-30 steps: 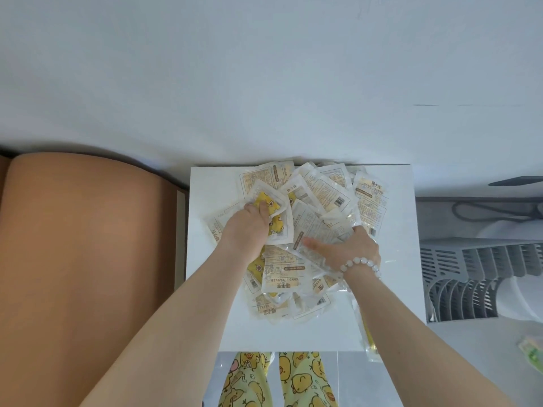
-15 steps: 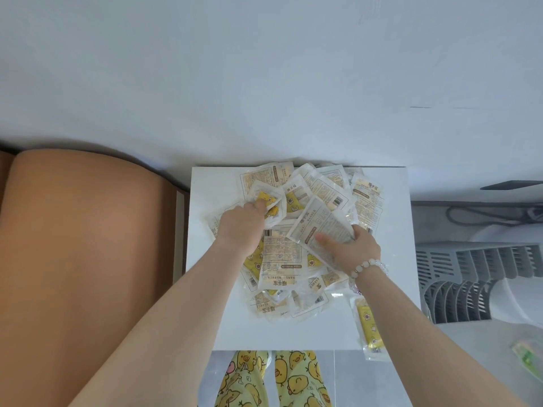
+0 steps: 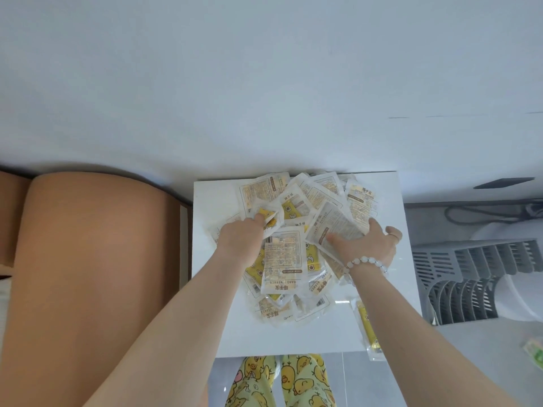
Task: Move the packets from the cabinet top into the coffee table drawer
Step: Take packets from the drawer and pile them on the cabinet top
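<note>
A heap of white and yellow hand-warmer packets point(image 3: 283, 259) covers the white cabinet top point(image 3: 211, 201). My left hand point(image 3: 241, 239) is on the heap's left side, fingers curled round a crumpled yellow packet point(image 3: 269, 220). My right hand point(image 3: 367, 245) grips a bunch of packets point(image 3: 335, 230) on the heap's right side, thumb on top and fingers behind them. One packet point(image 3: 367, 330) lies apart at the cabinet's right front edge, partly over the rim. The coffee table drawer is not in view.
A tan sofa point(image 3: 88, 259) stands close on the left of the cabinet. A grey slatted appliance point(image 3: 470, 277) and a cable point(image 3: 484, 212) are on the right. A white wall point(image 3: 264, 83) is right behind. My legs in duck-print trousers point(image 3: 279, 380) show below the cabinet.
My right hand has slid right and closed round a bunch of packets, tilting them up. My left hand has gathered the yellow packet tighter. The loose packet at the right edge has come into view.
</note>
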